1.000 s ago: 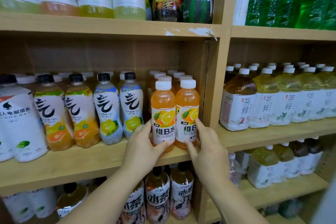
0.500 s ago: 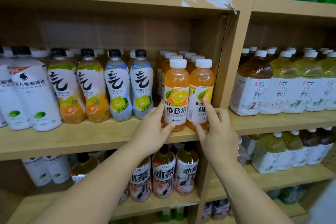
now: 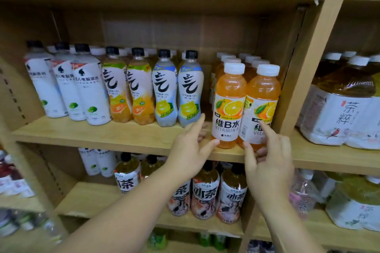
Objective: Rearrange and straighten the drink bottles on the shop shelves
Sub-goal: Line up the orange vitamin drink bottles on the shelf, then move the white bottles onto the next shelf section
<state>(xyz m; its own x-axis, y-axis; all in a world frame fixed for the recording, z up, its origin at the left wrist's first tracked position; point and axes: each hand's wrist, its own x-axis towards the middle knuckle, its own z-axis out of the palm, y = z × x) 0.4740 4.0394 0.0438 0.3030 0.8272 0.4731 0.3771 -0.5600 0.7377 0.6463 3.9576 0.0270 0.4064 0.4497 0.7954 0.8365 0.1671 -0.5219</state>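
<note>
Two orange vitamin drink bottles with white caps stand side by side at the front right of the middle shelf. My left hand holds the base of the left orange bottle, thumb in front, middle fingers round its left side, index finger raised free. My right hand pinches the right orange bottle low down, with the index finger on the label and the thumb at the base. The left bottle's label faces front; the right bottle's label is turned to the right. Several more orange bottles line up behind them.
Left of the orange pair stand black-capped blue-label bottles, orange-label bottles and white bottles. A wooden upright stands right beside the right bottle. Large tea bottles fill the right bay. Tea bottles sit on the shelf below.
The view has dropped and moved closer. Both hands stay on the two front orange bottles; my right index finger has slid up onto the right bottle's label, which has turned slightly.
</note>
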